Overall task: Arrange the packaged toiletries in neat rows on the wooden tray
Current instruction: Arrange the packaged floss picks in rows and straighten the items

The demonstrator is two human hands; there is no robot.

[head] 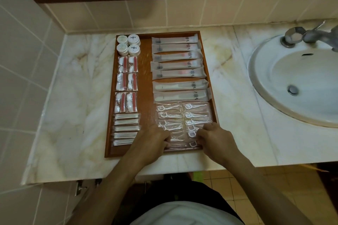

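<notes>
Working at the near right corner of the wooden tray (146,82), both hands are down among the clear floss pick packets (169,115). Left hand (152,139), fingers curled under, is pinching the edge of a packet in the nearest row; right hand (213,138), also curled tight, is pinching the neighbouring packets by the tray's right rim. Just beyond the knuckles, the floss picks run in two columns, a little crooked close to the fingers. Further out from the hands, long toothbrush packets (176,64) lie stacked crosswise, one above another, up to the far edge. Off to the left of the left hand, cotton swab packets (126,129) sit in a tidy stack; beyond those, red-striped vanity kits (126,82) in pairs, then four round white soaps (129,44) at the far left corner. Tray rests on the marble counter (73,87). Well out to the right of the right hand, a white sink (300,86) with a metal tap (311,35).
</notes>
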